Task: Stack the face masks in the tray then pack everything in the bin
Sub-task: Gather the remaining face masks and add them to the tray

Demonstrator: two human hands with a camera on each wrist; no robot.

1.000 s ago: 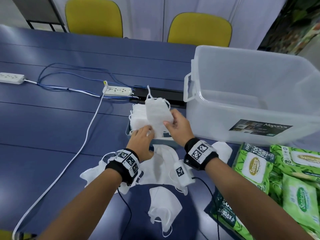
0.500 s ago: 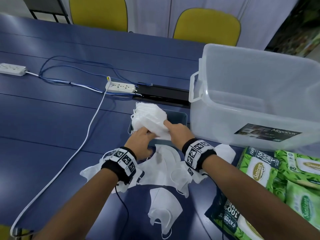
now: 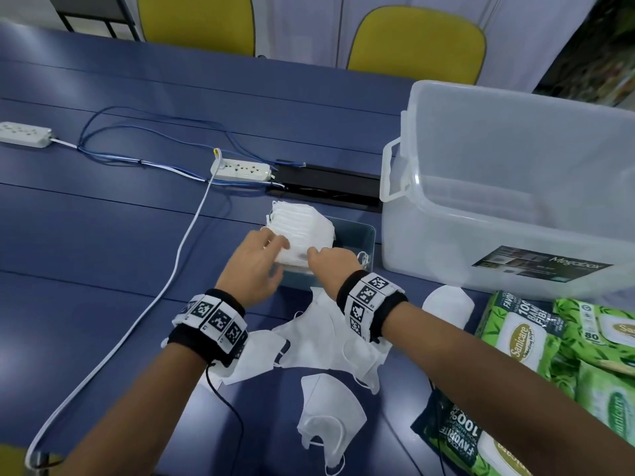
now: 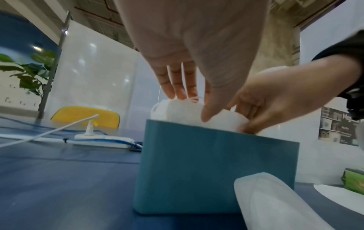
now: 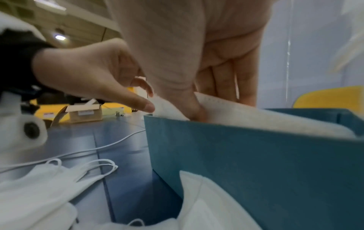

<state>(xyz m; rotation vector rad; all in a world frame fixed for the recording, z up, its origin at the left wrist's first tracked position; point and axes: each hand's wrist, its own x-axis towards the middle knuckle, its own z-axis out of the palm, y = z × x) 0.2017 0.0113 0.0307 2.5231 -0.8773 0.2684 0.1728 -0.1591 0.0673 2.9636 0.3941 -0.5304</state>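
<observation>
A teal tray stands on the blue table beside a clear plastic bin. A stack of white face masks fills the tray's left part and rises above its rim. My left hand lies on the stack's near end with straight fingers. My right hand pinches the top mask at the near edge, its thumb in front and the fingers behind. Loose masks lie on the table under my wrists, one more nearer to me.
Green wet-wipe packs are piled at the right. Another loose mask lies by the bin's front wall. Power strips and cables cross the table's left. A black cable box sits behind the tray. Yellow chairs stand beyond the table.
The mask that both hands held up above the tray has come down onto the stack. Both hands have dropped to the tray's near edge.
</observation>
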